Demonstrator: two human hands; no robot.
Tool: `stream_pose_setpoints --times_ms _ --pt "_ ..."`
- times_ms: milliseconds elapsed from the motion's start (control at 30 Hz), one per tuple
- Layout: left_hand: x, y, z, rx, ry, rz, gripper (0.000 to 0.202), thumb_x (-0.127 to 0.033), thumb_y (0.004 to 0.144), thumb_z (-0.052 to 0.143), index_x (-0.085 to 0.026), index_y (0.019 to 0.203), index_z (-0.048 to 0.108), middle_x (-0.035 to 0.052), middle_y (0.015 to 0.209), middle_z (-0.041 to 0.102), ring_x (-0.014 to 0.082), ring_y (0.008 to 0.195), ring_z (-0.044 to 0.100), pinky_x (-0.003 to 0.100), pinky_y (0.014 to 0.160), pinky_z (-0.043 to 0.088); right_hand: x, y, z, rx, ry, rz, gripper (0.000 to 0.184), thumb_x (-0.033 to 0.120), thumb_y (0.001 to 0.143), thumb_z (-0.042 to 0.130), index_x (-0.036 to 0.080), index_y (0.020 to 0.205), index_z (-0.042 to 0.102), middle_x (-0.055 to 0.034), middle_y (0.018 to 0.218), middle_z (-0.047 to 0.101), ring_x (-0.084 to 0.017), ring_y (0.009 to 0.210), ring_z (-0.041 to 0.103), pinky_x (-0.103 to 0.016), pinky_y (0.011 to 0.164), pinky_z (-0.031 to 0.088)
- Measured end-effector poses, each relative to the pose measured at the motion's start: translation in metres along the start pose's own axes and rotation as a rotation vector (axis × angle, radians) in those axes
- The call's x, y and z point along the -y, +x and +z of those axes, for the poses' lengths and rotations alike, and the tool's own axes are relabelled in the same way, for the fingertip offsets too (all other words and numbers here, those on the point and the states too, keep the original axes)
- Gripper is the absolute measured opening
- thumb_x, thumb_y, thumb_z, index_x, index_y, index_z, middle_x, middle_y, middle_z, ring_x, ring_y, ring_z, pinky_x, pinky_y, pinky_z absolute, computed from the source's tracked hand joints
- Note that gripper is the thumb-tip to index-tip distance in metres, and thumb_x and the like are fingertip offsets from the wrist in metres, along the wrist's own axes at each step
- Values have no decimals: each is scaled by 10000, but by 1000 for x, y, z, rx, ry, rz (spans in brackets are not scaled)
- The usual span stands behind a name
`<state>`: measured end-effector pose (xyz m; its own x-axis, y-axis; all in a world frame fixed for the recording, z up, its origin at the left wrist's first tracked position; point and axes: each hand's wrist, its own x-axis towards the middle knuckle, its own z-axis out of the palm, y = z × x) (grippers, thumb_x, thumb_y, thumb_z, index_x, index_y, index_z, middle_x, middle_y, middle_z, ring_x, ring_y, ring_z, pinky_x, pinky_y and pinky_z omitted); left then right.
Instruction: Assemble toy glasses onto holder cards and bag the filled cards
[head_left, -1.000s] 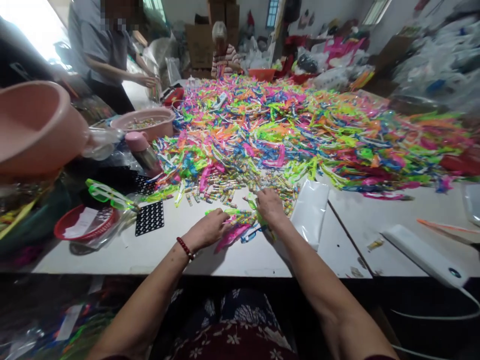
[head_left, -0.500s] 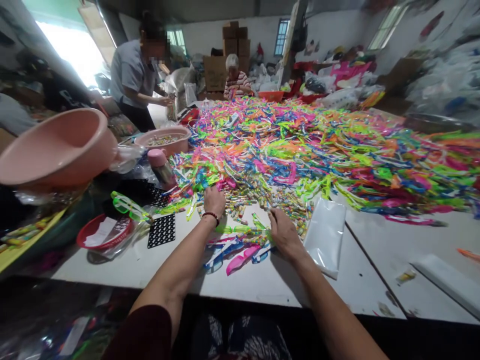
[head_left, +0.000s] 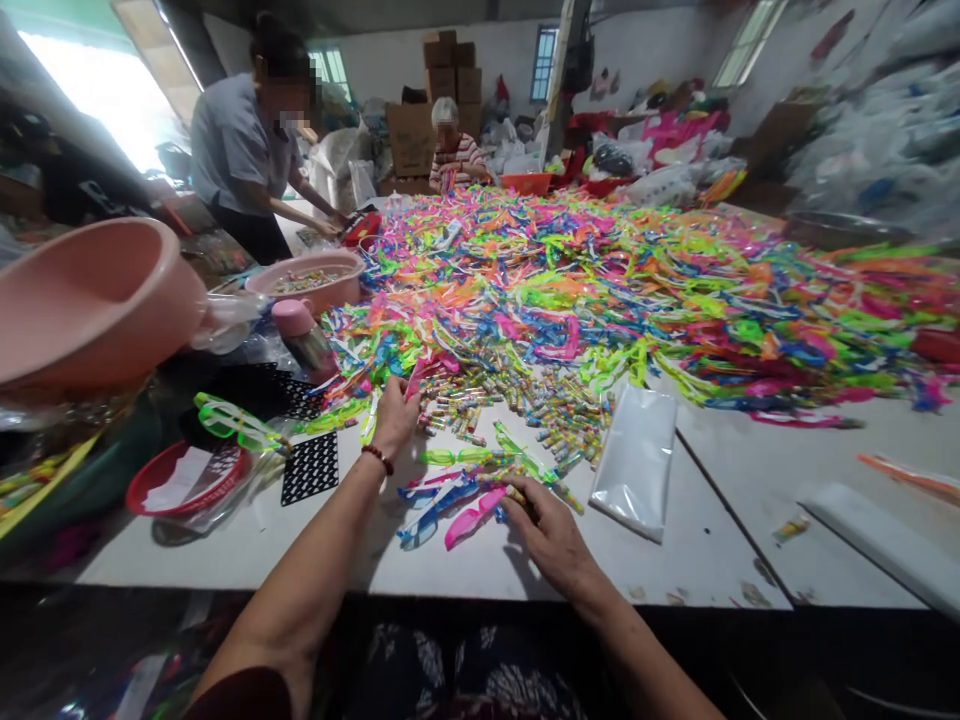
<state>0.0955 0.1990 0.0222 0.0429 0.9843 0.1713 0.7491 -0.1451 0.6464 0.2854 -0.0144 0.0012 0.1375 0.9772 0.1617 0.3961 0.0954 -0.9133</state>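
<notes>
A huge heap of neon plastic glasses covers the white table. In front of it lies a scatter of small candy tubes. My left hand, with a red bead bracelet on the wrist, reaches into the near edge of the heap and closes on a pink glasses piece. My right hand rests on the table with fingers curled on a small tube at a little cluster of pink, blue and green glasses lying before me.
A clear plastic bag lies right of the cluster. At left are a large pink basin, a second basin, a pink-capped bottle, a red basket and a black perforated card. Two people work at the far end.
My left hand moved left along the heap's edge and took hold of a pink piece. My right hand drew back toward me onto the small cluster of glasses.
</notes>
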Motion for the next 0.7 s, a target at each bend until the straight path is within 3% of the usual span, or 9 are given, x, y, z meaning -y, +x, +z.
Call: stream_pose_setpoints --times_ms 100,200,300,400,467,567,633,700 --pt "-6 -57 -10 190 -69 287 108 -229 946 458 -193 1042 490 14 800 594 178 679 571 269 631 399 8 5 1 28 229 141 409 462 846 659 213 1169 631 -49 999 694 -186 854 639 -325 783 518" --pt "-10 -114 -9 362 -67 571 206 -206 933 456 -202 1127 523 70 981 625 223 881 596 330 787 453 14 10 7 10 416 206 548 467 761 750 208 1222 606 -26 931 681 -158 789 615 -292 737 501" --pt "-12 -151 -8 422 -136 619 308 -217 943 444 -187 1240 520 123 1168 596 268 1090 546 421 953 428 17 7 11 21 425 176 435 461 772 730 199 1114 669 -9 862 657 -123 695 549 -254 648 453" --pt "-11 -163 -16 622 -321 426 325 -334 930 532 -181 1216 560 115 1131 615 263 1042 565 403 916 458 15 0 11 72 395 213 365 453 796 700 183 1042 694 44 651 542 -88 556 413 -226 528 346" --pt "-10 -163 -24 878 -529 181 339 -426 857 653 -163 1068 622 82 961 649 218 853 599 318 750 488 13 -4 9 112 458 258 348 441 794 706 181 1024 688 73 580 449 -77 518 350 -217 492 283" --pt "-11 -162 -31 1169 -808 -206 356 -434 734 786 -124 817 633 51 701 629 121 548 515 217 509 377 9 -5 8 154 618 290 316 422 790 719 187 997 675 99 549 344 -63 484 271 -213 467 219" --pt "-14 -164 -30 1219 -933 -350 361 -392 674 843 -110 786 647 62 659 631 100 484 489 201 464 348 8 -4 9 148 667 282 344 430 805 710 198 1053 658 97 572 361 -62 484 259 -212 466 217" --pt "-18 -166 -23 1102 -1059 -426 366 -353 633 875 -105 807 671 71 696 646 108 517 536 195 480 399 8 -4 10 117 640 249 408 470 847 662 218 1163 605 70 669 489 -67 503 297 -211 477 254"
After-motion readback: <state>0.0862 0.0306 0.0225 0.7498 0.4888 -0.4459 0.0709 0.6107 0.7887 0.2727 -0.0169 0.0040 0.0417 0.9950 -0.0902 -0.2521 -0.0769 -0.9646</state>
